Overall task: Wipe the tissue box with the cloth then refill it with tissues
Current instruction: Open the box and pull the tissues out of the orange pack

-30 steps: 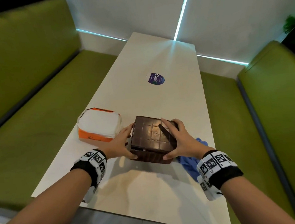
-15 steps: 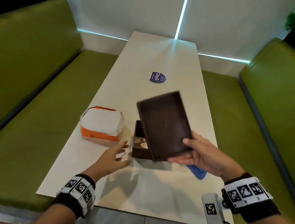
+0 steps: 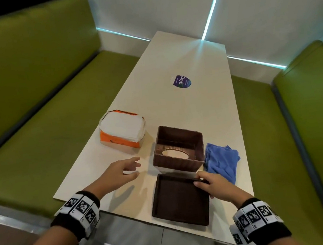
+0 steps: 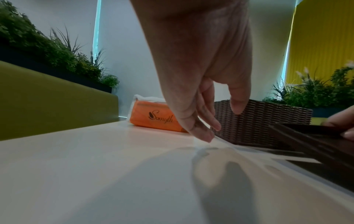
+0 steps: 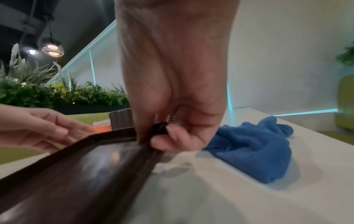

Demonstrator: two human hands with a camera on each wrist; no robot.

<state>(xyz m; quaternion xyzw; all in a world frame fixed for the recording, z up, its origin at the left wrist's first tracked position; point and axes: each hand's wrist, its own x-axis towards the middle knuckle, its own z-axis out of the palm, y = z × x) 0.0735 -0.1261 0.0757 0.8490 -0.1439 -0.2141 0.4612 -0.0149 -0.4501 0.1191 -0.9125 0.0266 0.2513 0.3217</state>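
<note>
Lifted off a moment ago, the flat dark-brown base panel [image 3: 179, 201] now lies at the table's [image 3: 179, 59] near edge.

Behind it stands the brown woven tissue box [image 3: 178, 149], upside down and open. Orange-wrapped tissue pack [image 3: 121, 129] towards the left edge, crumpled blue cloth [image 3: 221, 160] by the right edge. My right hand [image 3: 215, 185] pinches the panel's far right corner; I should set it flat, let go and reach right for the cloth. My left hand [image 3: 118, 173] hovers relaxed, empty, over bare tabletop.

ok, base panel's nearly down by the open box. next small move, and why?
Probably let go of the base panel with the right hand and reach for the blue cloth. The panel seems to lie on the table with the hand pinching its far right corner, the tissue box is open and empty, the cloth lies just right of it, and the left hand holds nothing.
</note>
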